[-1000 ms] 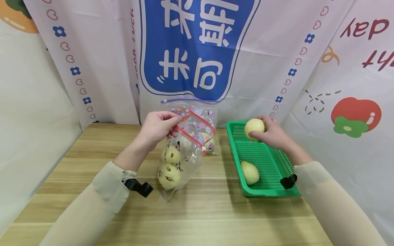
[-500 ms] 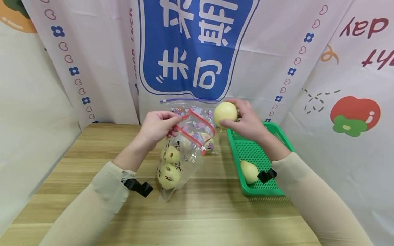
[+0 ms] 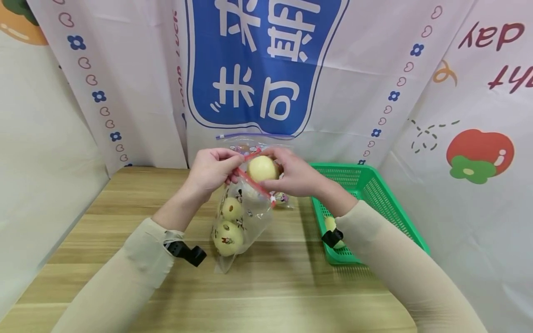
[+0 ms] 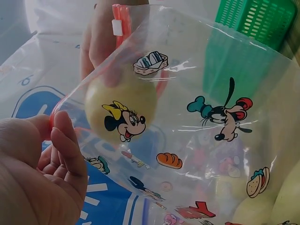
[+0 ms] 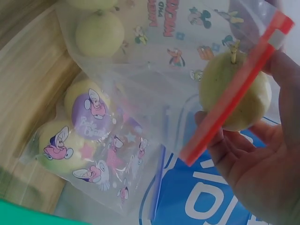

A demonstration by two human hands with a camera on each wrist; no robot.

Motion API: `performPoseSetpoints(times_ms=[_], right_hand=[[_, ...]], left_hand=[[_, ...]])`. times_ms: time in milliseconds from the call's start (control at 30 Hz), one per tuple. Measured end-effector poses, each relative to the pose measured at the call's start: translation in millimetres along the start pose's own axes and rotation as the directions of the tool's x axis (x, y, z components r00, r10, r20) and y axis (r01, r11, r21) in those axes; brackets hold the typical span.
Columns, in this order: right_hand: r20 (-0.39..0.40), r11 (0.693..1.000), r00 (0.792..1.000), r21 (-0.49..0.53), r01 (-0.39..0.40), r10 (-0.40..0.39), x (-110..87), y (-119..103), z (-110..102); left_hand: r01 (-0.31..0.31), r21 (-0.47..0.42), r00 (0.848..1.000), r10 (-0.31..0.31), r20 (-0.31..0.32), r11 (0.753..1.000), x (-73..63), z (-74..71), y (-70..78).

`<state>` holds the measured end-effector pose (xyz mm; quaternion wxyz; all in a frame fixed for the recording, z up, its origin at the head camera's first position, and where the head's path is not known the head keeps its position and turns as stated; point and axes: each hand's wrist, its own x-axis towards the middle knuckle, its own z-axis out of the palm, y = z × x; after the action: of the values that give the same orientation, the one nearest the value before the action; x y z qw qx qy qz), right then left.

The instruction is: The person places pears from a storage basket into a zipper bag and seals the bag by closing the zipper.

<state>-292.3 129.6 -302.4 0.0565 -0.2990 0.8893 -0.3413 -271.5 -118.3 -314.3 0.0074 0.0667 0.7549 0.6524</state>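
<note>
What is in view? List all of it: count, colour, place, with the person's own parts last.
Wooden table: one, light brown, foreground
Printed cloths: count unclear, mostly white, back and sides
Green basket: one, green, right side
Basket pear: one, pale yellow, partly hidden
Red-zip bag: one, clear with red strip, centre
Pears inside it: two seen, pale yellow, lower part
Held pear: one, pale yellow, at its mouth
Purple-zip bag: one, clear with purple strip, behind
Its pears: two seen, pale yellow, inside
Wrist devices: two, black, one per wrist
Sleeves: two, beige, forearms
Left grip: one, bare, pinching the red-zip rim
Right grip: one, bare, holding the pear
</note>
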Motion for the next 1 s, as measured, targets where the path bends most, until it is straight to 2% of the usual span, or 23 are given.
performPoseSetpoints(times_ms=[200, 567, 700, 833, 1000], right_hand=[[0.132, 0.995, 0.991, -0.094, -0.013, 0.025, 6.9, 0.7, 1.5], [0.194, 0.953, 0.974, -0.298, -0.053, 0.115, 9.4, 0.4, -3.0], [0.179, 0.949, 0.977, -0.309, -0.057, 0.117, 8.8, -1.1, -6.4], [0.133, 0.953, 0.987, -0.299, -0.049, 0.092, 6.6, 1.5, -11.6], [0.065, 0.96, 0.992, -0.265, -0.091, 0.112, -0.4, 12.4, -24.9]], left_hand=[[-0.019, -0.009, 1.0, 0.019, -0.013, 1.0, -1.4, -2.2, 1.7], [-0.031, -0.002, 0.999, 0.031, -0.007, 1.0, -0.9, -3.8, 2.6], [-0.029, -0.002, 1.0, 0.029, -0.004, 1.0, -1.7, -5.0, 3.5], [-0.018, -0.001, 1.0, 0.018, -0.002, 1.0, -2.6, -5.5, 2.7], [-0.013, -0.004, 1.0, 0.013, -0.003, 1.0, -2.3, -5.6, 0.9]])
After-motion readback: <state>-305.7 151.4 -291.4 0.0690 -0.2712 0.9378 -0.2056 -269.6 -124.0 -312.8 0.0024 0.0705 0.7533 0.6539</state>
